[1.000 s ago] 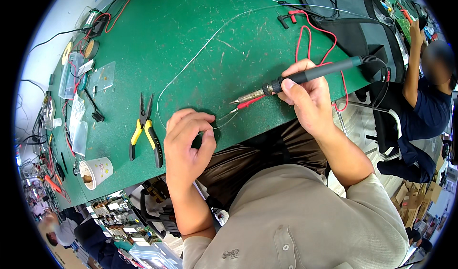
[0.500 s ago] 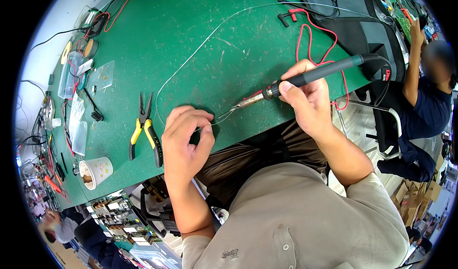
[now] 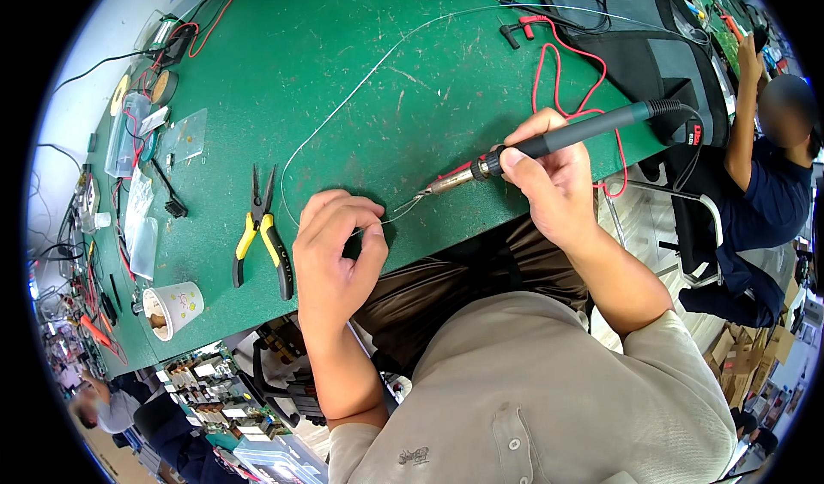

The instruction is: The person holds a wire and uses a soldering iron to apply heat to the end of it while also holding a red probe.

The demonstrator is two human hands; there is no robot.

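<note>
My left hand (image 3: pixel 335 252) is closed, pinching a thin silvery wire (image 3: pixel 399 212) above the green bench (image 3: pixel 429 72); the wire arcs back across the bench. My right hand (image 3: pixel 558 188) grips a soldering iron (image 3: pixel 588 126) by its dark handle, angled down-left. The iron's metal tip (image 3: pixel 427 192) meets or lies very close over the wire's end. A sliver of red probe (image 3: pixel 448 174) shows behind the iron, mostly hidden. Yellow-and-black needle-nose pliers (image 3: pixel 276 252) lie left of my left hand, jaws pointing away from me.
Red and black test leads (image 3: pixel 525 31) and a grey bag (image 3: pixel 687 55) lie back right. A paper cup (image 3: pixel 180 308), plastic pieces (image 3: pixel 146 248) and cables line the left side. A co-worker (image 3: pixel 768 192) sits at right; another person (image 3: pixel 112 407) is at lower left.
Compared with a second ago, the iron's tip has come down over the red probe to the wire, and my left hand has shifted slightly left. Little differs over the last half second.
</note>
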